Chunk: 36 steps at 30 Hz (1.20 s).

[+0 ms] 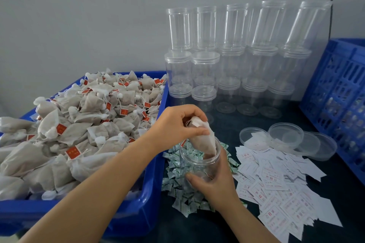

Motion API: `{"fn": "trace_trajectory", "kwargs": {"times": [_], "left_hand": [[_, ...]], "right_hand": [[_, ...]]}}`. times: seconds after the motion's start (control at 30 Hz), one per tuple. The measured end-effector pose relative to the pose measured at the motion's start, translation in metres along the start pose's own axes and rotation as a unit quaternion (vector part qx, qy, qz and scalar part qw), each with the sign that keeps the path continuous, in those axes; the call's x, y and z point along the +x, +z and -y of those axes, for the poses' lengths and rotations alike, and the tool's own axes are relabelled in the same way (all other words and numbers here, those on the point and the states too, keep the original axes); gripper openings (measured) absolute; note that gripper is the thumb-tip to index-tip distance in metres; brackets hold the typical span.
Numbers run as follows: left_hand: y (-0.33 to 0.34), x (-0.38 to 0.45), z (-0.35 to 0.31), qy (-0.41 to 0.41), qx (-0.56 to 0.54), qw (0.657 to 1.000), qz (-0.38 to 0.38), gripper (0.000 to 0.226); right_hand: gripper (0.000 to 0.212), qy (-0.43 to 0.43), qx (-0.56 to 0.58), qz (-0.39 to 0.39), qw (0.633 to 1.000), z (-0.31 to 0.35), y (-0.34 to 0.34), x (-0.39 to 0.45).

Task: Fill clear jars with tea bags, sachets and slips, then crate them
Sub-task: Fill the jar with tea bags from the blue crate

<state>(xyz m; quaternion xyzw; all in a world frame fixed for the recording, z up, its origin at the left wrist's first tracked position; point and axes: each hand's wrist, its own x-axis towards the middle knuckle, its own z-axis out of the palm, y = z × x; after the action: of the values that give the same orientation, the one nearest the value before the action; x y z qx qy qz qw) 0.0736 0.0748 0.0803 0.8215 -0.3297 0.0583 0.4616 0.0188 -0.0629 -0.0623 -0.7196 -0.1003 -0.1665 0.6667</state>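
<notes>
My right hand point(215, 181) grips an open clear jar point(194, 161) from the right side, thumb across its front, above a heap of green-and-white sachets point(177, 195). My left hand point(177, 122) pinches a white tea bag point(203, 140) by its top, and the bag's lower end is inside the jar's mouth. A blue bin point(146, 201) on the left is heaped with tea bags point(79, 128) bearing red tags. White slips with red print point(276, 189) are spread to the right of the jar.
Stacked empty clear jars point(227, 55) with lids stand at the back against the grey wall. Loose clear lids point(286, 136) lie at the right, some over slips. A blue slatted crate point(339, 92) stands at the far right on the dark table.
</notes>
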Motion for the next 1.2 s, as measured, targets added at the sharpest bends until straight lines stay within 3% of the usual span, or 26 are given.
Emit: {"fn": "trace_trajectory", "kwargs": {"times": [0.47, 0.77, 0.9, 1.03, 1.2], "left_hand": [[0.009, -0.003, 0.001, -0.022, 0.031, 0.996, 0.076, 0.025], [0.008, -0.002, 0.002, -0.013, -0.020, 0.997, 0.068, 0.034], [0.005, 0.000, 0.006, -0.011, 0.003, 1.000, 0.024, 0.028], [-0.006, 0.005, 0.018, -0.020, 0.043, 0.996, -0.069, 0.012], [-0.034, 0.008, 0.049, -0.090, 0.180, 0.963, -0.177, 0.007]], "right_hand": [[0.090, 0.009, 0.052, 0.007, 0.999, -0.003, 0.000, 0.001], [0.087, 0.018, 0.050, 0.003, 0.999, -0.001, 0.001, 0.001], [0.094, 0.022, 0.012, 0.003, 1.000, -0.003, 0.000, 0.000], [0.097, 0.032, -0.001, 0.010, 0.999, -0.003, 0.000, -0.002], [0.096, 0.031, -0.004, 0.017, 0.999, -0.003, -0.001, -0.003]]}}
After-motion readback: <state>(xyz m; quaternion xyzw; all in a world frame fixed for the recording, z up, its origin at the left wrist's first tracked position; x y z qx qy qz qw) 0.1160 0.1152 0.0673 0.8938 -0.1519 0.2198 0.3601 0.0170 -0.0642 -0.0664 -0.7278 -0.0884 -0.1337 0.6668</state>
